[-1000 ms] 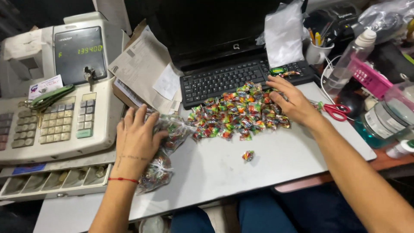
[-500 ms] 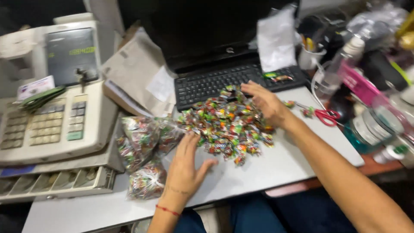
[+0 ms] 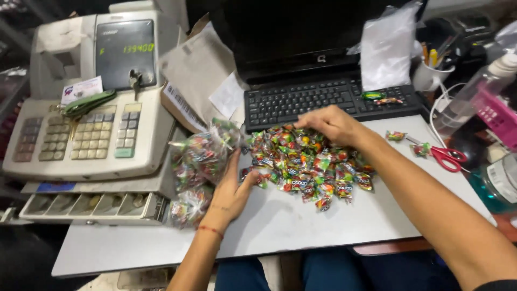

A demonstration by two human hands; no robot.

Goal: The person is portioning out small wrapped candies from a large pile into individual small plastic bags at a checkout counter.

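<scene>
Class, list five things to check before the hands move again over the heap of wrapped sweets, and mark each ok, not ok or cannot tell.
1. Left hand lies flat at the heap's left edge, beside the clear bags of sweets: ok.
2. Right hand rests on the top of the heap of sweets: ok.
3. All sweets gathered in the heap: not ok; two strays lie near the scissors.
4. Scissors closed: cannot tell.
5. Bare table in front of the heap: ok.
</scene>
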